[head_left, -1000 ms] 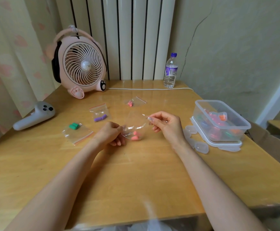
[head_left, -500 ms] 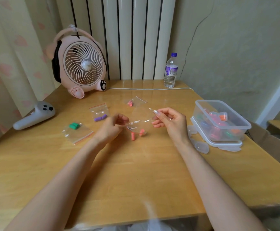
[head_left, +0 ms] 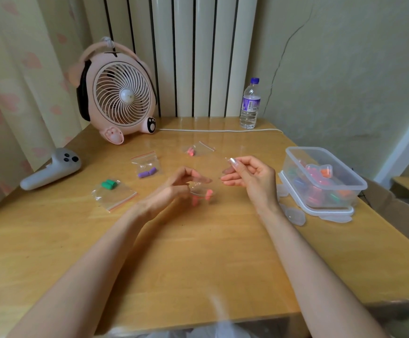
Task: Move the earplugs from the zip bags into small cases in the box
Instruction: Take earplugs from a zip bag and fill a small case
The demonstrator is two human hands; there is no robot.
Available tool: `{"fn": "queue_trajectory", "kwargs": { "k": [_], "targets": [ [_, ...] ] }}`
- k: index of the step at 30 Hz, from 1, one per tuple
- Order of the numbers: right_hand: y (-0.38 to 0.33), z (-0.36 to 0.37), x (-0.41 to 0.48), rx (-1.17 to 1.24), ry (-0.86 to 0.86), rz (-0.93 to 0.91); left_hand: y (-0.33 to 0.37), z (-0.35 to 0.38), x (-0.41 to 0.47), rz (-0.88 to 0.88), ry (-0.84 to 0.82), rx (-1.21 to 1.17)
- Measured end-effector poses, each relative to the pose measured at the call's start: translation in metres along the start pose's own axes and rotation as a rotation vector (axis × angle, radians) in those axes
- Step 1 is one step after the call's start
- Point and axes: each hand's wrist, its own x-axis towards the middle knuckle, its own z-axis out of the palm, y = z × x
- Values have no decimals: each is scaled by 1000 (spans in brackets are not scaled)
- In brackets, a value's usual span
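Head view of a wooden table (head_left: 198, 264). Centre: the left hand (head_left: 174, 191), fingers curled, pinches a crumpled clear zip bag (head_left: 199, 189) just above the tabletop. Two loose pink earplugs (head_left: 208, 193) lie at the bag's lower edge; whether they sit inside the film or on the wood beneath it cannot be told. The right hand (head_left: 252, 178) is raised just to the right, apart from the left, thumb and curled fingers drawn together; whether any film is caught between them cannot be told. Toward the left edge: a green-plug bag (head_left: 121, 197) holding green earplugs (head_left: 109, 184). Further in: a purple-plug bag (head_left: 145, 159) holding purple earplugs (head_left: 147, 172). Nearer the far edge: a pink-plug bag (head_left: 205, 146) holding bagged pink earplugs (head_left: 190, 151). At the right edge: the clear box (head_left: 293, 164), open, standing on its lid (head_left: 325, 212) and holding small cases (head_left: 320, 170) with coloured earplugs inside. Empty cases (head_left: 294, 215) lie on the table just beside the lid's near-left side. Far-left corner: a pink desk fan (head_left: 118, 98). Far edge: an upright water bottle (head_left: 250, 106), with a white cable (head_left: 218, 130) running from the fan past the bottle's base. Left edge: a grey handheld controller (head_left: 52, 170)
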Motion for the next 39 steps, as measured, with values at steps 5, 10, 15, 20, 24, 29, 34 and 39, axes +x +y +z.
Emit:
{"fn": "queue_trajectory", "kwargs": {
  "k": [5, 10, 15, 20, 24, 29, 34, 39],
  "targets": [
    [-2, 1, -1, 21, -4, 13, -18, 9, 9, -25, 13, 290],
    [-3, 0, -1, 26, -3, 19, -31, 13, 18, 0, 151, 300],
    [-5, 1, 0, 43, 27, 22, -32, 11, 19, 7, 162, 311],
    [-2, -7, 4, 20, 199, 50, -33, 9, 19, 16, 217, 339],
    [3, -11, 7, 17, 294, 159, -35, 10, 19, 34, 208, 356],
    [10, -15, 12, 20, 268, 255, -33, 12, 17, 26, 159, 399],
    [16, -19, 16, -182, 254, 260, -28, 11, 14, 18, 141, 459],
    [15, -21, 14, -380, 214, 233, -29, 13, 15, 53, 132, 529]
  ]
}}
